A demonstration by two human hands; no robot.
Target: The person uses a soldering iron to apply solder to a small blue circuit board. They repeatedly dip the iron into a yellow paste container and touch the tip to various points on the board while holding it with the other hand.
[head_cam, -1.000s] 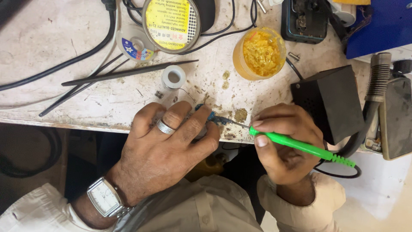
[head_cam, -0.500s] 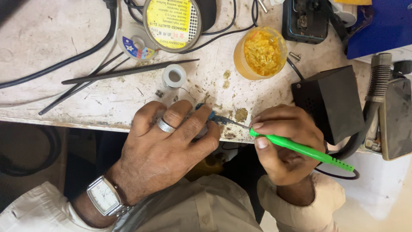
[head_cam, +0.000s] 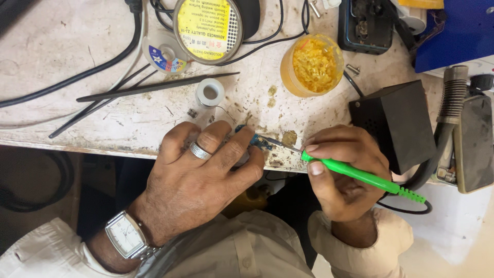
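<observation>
The work happens right at the front edge of the worn white table (head_cam: 77, 46). Past that edge the space is dark and open. On the table there is little free room, because cables and tools lie all around.

The left hand (head_cam: 200, 180) lies flat over the table edge, with a silver ring on one finger and a watch on the wrist. Its fingers are curled down and press on a small blue circuit board (head_cam: 256, 140). Only a bit of the board peeks out beside the fingertips, just at the table edge.

The right hand (head_cam: 342, 172) is closed tight around a green soldering iron (head_cam: 360, 175), held like a pen. The thin metal tip points left and touches the board. A dark cord runs from the back end of the iron.

Behind the hands stands a small white roll (head_cam: 210, 92) with a hole in the middle. Two thin black sticks (head_cam: 154, 86) lie beside it. Farther back is a round tin (head_cam: 208, 23) with a yellow label, and next to it a little flat spool (head_cam: 165, 55) with a blue and white label. A yellow cup (head_cam: 312, 64) full of crumbly yellow paste stands to the right. A black box (head_cam: 396, 123) sits near the right hand.
</observation>
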